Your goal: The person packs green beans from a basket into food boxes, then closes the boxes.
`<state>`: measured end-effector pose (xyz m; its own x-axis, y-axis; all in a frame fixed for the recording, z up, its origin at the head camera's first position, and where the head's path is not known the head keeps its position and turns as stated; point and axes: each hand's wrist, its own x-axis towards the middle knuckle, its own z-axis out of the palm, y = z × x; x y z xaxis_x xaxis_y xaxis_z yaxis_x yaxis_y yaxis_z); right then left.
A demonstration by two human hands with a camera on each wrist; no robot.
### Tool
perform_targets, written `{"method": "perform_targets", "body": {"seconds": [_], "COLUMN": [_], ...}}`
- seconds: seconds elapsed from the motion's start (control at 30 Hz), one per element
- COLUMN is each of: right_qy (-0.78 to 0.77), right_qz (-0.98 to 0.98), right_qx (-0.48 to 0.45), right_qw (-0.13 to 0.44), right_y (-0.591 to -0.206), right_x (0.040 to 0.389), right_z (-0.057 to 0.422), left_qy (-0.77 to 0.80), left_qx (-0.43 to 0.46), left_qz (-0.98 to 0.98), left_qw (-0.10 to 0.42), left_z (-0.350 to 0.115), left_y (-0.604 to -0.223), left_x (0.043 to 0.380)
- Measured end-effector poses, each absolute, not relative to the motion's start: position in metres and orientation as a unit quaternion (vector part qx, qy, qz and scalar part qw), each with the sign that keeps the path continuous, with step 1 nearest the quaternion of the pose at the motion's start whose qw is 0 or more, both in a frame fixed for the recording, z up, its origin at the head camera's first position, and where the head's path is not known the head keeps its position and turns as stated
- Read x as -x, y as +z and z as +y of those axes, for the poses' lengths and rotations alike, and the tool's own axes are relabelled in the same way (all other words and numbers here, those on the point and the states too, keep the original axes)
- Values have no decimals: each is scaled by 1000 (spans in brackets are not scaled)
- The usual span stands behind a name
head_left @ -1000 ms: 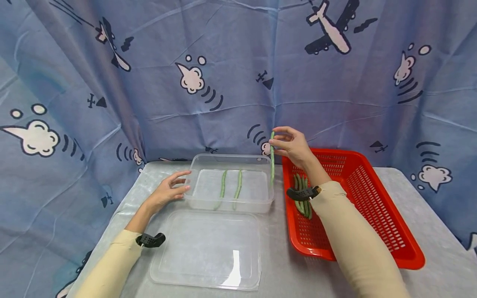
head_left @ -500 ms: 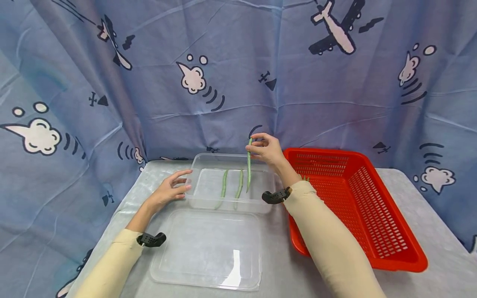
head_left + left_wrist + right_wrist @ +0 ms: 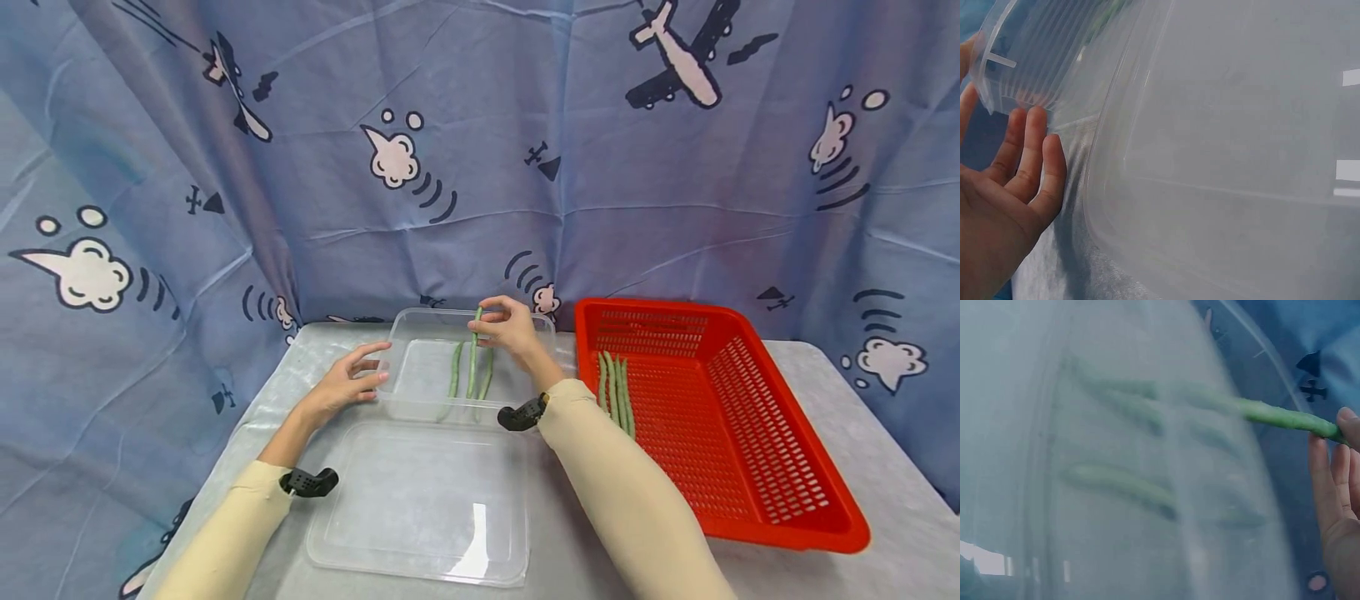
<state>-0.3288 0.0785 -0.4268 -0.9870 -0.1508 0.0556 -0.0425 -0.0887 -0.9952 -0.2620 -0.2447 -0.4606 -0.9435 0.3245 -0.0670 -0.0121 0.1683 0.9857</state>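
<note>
My right hand (image 3: 510, 331) pinches the upper end of a green bean (image 3: 472, 362), which hangs nearly upright inside a clear plastic container (image 3: 408, 400). On the container's floor lie two more green beans, one left (image 3: 455, 371) and one right (image 3: 488, 375) of the held one. The right wrist view shows the held bean (image 3: 1279, 416) between thumb and fingertips, its lower part blurred behind the container's wall. At the container's left side, my left hand (image 3: 348, 383) touches the wall with loosely bent fingers, seen also in the left wrist view (image 3: 1004, 200).
A red perforated basket (image 3: 750, 400) stands to the right, with several green beans (image 3: 615, 390) along its left side. In front of the container lies a clear lid (image 3: 420, 500) on the grey-white tabletop (image 3: 555, 533). A blue patterned curtain (image 3: 480, 217) hangs behind.
My right hand has carried the bean leftward from above the container's right edge and lowered it between the two lying beans. My left hand stays at the container's side.
</note>
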Motion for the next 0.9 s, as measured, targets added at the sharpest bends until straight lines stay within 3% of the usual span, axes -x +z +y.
{"method": "perform_targets", "body": {"seconds": [0.4,0.9], "right_qy": [-719,-693], "right_qz": [691,709], "right_qx": [54,122], "right_qw": [43,35], "right_y": [-432,-420], "right_x": [328,330], "right_z": [77,88], "left_qy": [633,632], "left_qx": [-104,-105], "left_qz": [756,757], "left_qw": [132,129], "left_z": [-244,-243], "left_y": [-460,-462], "left_x": [261,262]}}
